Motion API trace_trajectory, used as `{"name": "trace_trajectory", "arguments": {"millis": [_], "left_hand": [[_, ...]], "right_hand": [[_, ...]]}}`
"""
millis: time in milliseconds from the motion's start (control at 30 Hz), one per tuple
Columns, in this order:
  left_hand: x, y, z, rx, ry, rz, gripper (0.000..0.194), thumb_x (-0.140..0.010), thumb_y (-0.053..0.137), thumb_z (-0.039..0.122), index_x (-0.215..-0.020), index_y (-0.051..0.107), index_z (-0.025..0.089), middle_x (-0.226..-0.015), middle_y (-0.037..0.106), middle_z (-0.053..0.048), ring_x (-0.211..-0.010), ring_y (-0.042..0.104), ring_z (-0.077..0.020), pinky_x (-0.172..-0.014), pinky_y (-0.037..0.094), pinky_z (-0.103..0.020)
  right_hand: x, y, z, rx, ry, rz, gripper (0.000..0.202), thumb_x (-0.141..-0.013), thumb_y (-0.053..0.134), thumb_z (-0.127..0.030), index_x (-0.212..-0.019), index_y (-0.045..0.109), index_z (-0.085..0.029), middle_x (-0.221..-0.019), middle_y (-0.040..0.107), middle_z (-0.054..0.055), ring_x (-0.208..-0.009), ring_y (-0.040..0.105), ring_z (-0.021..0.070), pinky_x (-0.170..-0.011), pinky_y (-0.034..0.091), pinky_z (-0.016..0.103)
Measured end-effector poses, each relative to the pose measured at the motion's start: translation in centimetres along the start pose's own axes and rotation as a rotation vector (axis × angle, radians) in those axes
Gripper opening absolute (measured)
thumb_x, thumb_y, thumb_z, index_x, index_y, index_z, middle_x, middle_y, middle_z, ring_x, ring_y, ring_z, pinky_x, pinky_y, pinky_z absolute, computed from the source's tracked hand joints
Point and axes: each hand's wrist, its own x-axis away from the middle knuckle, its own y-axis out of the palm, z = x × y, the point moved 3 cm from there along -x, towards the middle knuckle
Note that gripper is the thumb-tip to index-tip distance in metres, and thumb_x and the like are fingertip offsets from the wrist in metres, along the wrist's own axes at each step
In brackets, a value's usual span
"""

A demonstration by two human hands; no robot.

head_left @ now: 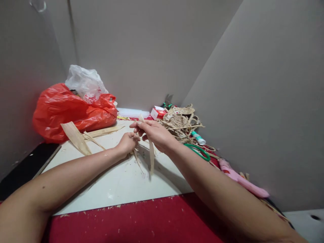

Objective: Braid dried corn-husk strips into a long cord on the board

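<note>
Both my hands meet above the white board (pixel 113 185). My left hand (pixel 128 143) has its fingers pinched on thin pale dry strips (pixel 137 160), whose ends hang down below it. Just to the right, my right hand (pixel 154 133) holds a wider dry husk strip (pixel 152 157) that passes between its fingers and dangles over the board. The fingertips of the two hands nearly touch. More husk pieces (pixel 76 138) lie on the board behind my left forearm.
A red plastic bag (pixel 60 111) with a white bag (pixel 86 81) stands back left. Coiled braided rope (pixel 179 121), a red and white box (pixel 158 113), green-handled cutters (pixel 167 102), a glue stick (pixel 198 137), green scissors handles (pixel 199 153) and a pink tool (pixel 243 180) line the right.
</note>
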Motion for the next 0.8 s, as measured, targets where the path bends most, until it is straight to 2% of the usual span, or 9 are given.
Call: {"name": "trace_trajectory", "arguments": {"millis": [67, 167, 267, 333, 400, 467, 567, 667, 800], "left_hand": [[-0.2, 0.1, -0.2, -0.019, -0.02, -0.017, 0.024, -0.077, 0.061, 0.031, -0.062, 0.052, 0.014, -0.047, 0.046, 0.004, -0.039, 0.042, -0.0066, -0.041, 0.032, -0.02], [-0.3, 0.1, -0.2, -0.039, -0.028, -0.024, 0.025, -0.074, 0.061, 0.029, -0.058, 0.046, 0.017, -0.043, 0.042, 0.006, -0.035, 0.035, -0.0052, -0.038, 0.023, -0.018], [-0.2, 0.1, 0.0, -0.053, -0.03, -0.027, 0.022, -0.076, 0.055, 0.026, -0.058, 0.046, 0.017, -0.042, 0.04, 0.007, -0.034, 0.031, -0.0048, -0.038, 0.022, -0.018], [-0.1, 0.2, 0.1, -0.056, -0.022, -0.019, 0.019, -0.077, 0.052, 0.024, -0.06, 0.048, 0.016, -0.042, 0.039, 0.007, -0.034, 0.03, -0.0048, -0.038, 0.022, -0.018], [0.0, 0.2, 0.2, -0.065, -0.014, -0.02, 0.019, -0.077, 0.051, 0.024, -0.06, 0.049, 0.016, -0.041, 0.04, 0.006, -0.034, 0.031, -0.0052, -0.038, 0.023, -0.018], [0.0, 0.3, 0.1, -0.072, -0.006, -0.035, 0.023, -0.078, 0.051, 0.025, -0.057, 0.047, 0.017, -0.04, 0.042, 0.005, -0.034, 0.035, -0.0061, -0.038, 0.025, -0.019], [0.0, 0.4, 0.2, -0.065, 0.012, -0.07, 0.029, -0.08, 0.048, 0.026, -0.052, 0.043, 0.017, -0.043, 0.048, 0.002, -0.038, 0.043, -0.0077, -0.041, 0.03, -0.019], [0.1, 0.4, 0.3, -0.069, 0.015, -0.06, 0.029, -0.078, 0.05, 0.024, -0.051, 0.042, 0.017, -0.044, 0.049, 0.002, -0.037, 0.041, -0.0065, -0.041, 0.029, -0.019], [0.0, 0.3, 0.3, -0.093, 0.02, -0.037, 0.029, -0.078, 0.049, 0.023, -0.05, 0.042, 0.017, -0.04, 0.043, 0.004, -0.034, 0.036, -0.0055, -0.039, 0.026, -0.019]], "right_hand": [[1.1, -1.6, 1.4, 0.086, -0.024, 0.009, 0.026, -0.085, 0.048, -0.029, -0.072, 0.065, -0.014, -0.072, 0.058, 0.003, -0.061, 0.047, 0.0095, -0.054, 0.035, 0.021], [2.1, -2.7, 4.1, 0.131, -0.028, -0.029, 0.033, -0.083, 0.052, -0.04, -0.064, 0.062, -0.014, -0.059, 0.049, -0.001, -0.053, 0.039, 0.0081, -0.048, 0.03, 0.021], [2.3, -2.3, 6.9, -0.054, 0.003, -0.014, 0.027, -0.074, 0.061, -0.042, -0.076, 0.059, -0.015, -0.055, 0.046, -0.004, -0.046, 0.035, 0.0063, -0.043, 0.026, 0.02], [2.2, -1.6, 8.4, -0.174, 0.055, 0.034, 0.032, -0.067, 0.069, -0.04, -0.085, 0.055, -0.018, -0.055, 0.048, -0.007, -0.042, 0.035, 0.0058, -0.039, 0.025, 0.019], [2.1, -0.9, 9.4, -0.227, 0.097, 0.056, 0.038, -0.062, 0.072, -0.04, -0.086, 0.051, -0.019, -0.054, 0.051, -0.007, -0.038, 0.035, 0.0053, -0.036, 0.023, 0.018], [2.1, -0.5, 9.6, -0.217, 0.071, 0.043, 0.035, -0.063, 0.071, -0.042, -0.081, 0.053, -0.017, -0.056, 0.053, -0.005, -0.037, 0.036, 0.005, -0.035, 0.026, 0.018], [2.1, -0.5, 9.4, -0.156, 0.019, 0.001, 0.031, -0.072, 0.063, -0.045, -0.081, 0.061, -0.015, -0.059, 0.054, -0.003, -0.038, 0.041, 0.0057, -0.037, 0.032, 0.019], [2.3, -0.8, 9.2, -0.099, -0.009, 0.004, 0.032, -0.079, 0.056, -0.045, -0.084, 0.066, -0.015, -0.062, 0.055, -0.002, -0.042, 0.044, 0.0063, -0.042, 0.035, 0.02], [2.5, -1.0, 8.8, -0.148, -0.04, 0.052, 0.022, -0.073, 0.064, -0.035, -0.083, 0.065, -0.016, -0.063, 0.056, -0.002, -0.048, 0.044, 0.0066, -0.047, 0.035, 0.02]]}}
